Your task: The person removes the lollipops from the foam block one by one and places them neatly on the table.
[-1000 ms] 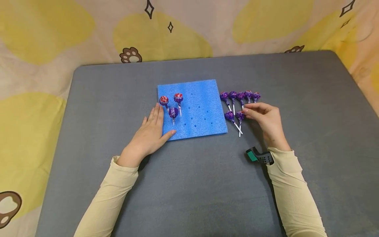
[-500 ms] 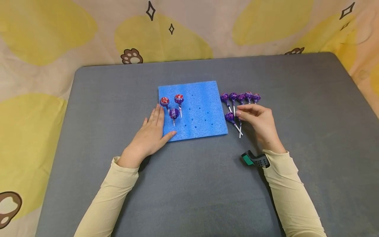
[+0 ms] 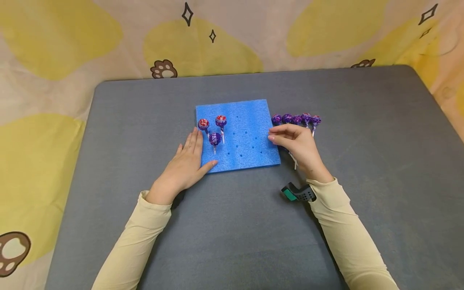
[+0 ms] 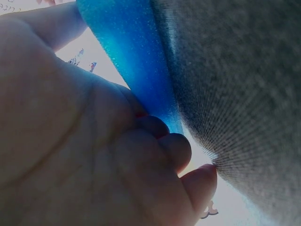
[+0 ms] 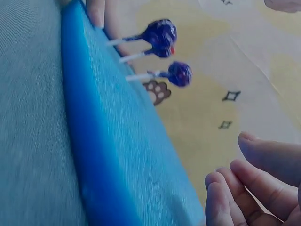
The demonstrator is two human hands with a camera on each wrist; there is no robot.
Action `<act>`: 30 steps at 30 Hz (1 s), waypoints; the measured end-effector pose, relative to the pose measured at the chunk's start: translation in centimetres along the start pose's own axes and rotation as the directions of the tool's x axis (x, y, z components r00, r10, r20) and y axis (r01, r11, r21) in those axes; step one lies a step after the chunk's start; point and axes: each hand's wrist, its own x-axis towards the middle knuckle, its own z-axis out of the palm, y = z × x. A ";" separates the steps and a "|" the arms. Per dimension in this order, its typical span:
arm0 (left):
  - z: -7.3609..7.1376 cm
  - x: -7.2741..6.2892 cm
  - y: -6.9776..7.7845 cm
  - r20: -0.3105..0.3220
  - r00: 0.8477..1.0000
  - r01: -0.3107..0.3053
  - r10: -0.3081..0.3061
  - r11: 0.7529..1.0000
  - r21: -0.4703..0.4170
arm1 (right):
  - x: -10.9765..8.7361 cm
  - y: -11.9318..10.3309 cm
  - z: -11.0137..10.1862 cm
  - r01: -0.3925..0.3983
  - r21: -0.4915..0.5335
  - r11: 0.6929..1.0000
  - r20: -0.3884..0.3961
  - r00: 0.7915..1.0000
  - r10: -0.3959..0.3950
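Note:
Three purple-and-red wrapped lollipops stand by their sticks in the left part of a blue foam board (image 3: 246,112), including the nearest lollipop (image 3: 215,139). My left hand (image 3: 181,169) lies with straight fingers along the board's left edge, its thumb over the front corner. Over the board's right edge hovers my right hand (image 3: 295,147), fingers slightly bent. The right wrist view shows a gap between thumb (image 5: 273,157) and fingers, with nothing in it. Beside the board, more lollipops (image 3: 306,117) lie on the table; my right hand partly hides them.
Several small holes (image 3: 241,155) dot the middle and right of the board. The grey table (image 3: 224,225) extends around it, with a patterned yellow-and-cream cloth (image 3: 253,36) behind. A black-and-green wrist device (image 3: 298,192) sits at the right sleeve.
My right hand has moved left from the loose lollipops to the board's right edge, leaving the lollipop it touched on the table. My left hand has stayed on the board.

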 end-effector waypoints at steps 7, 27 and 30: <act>0.0 0.0 0.0 0.000 1.000 -0.001 0.001 1.000 0.002 | 1.1 -0.3 2.2 0.015 -0.030 0.999 0.048 0.999 -0.013; 0.0 0.1 0.1 -0.004 1.000 0.009 -0.009 1.000 0.010 | 2.7 0.0 6.7 0.000 0.001 1.000 0.145 0.989 0.000; 0.0 0.1 0.1 -0.004 1.000 0.010 -0.010 1.000 0.009 | 3.0 0.0 7.2 0.002 0.014 1.000 0.154 0.988 -0.004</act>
